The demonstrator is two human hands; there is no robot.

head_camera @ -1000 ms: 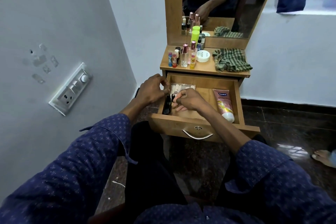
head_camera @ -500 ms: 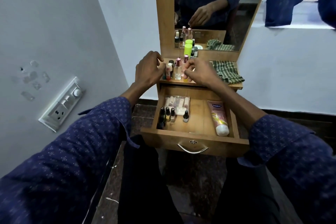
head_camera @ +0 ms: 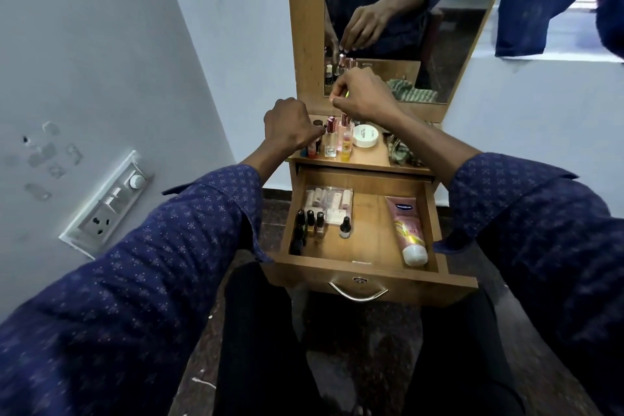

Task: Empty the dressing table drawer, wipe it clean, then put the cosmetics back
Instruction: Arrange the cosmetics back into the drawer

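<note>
In open drawer (head_camera: pixel 368 267), nearest: pink tube (head_camera: pixel 407 230) at right, small dark bottles (head_camera: pixel 309 224) at left, clear pouch (head_camera: pixel 329 201) behind them. Restocking seemingly underway. On desk (head_camera: pixel 371 157) beyond: perfume bottles (head_camera: pixel 332 138), white jar (head_camera: pixel 364 136), checked cloth (head_camera: pixel 401 154) not yet returned. Left hand (head_camera: pixel 290 127) curled at leftmost small items, grip unclear. Right hand (head_camera: pixel 364 96) above bottles, fingers pinched; what it holds, cannot tell.

Bare wood runs down the middle of the open drawer (head_camera: pixel 368 267), between the nail polish bottles (head_camera: pixel 309 224) crowding its left wall and the pink tube (head_camera: pixel 407 230) along its right. On the tabletop (head_camera: pixel 380 155), perfume bottles (head_camera: pixel 337 138) pack the left end; the white jar (head_camera: pixel 364 135) and striped cloth (head_camera: pixel 401 152) fill the rest.
</note>
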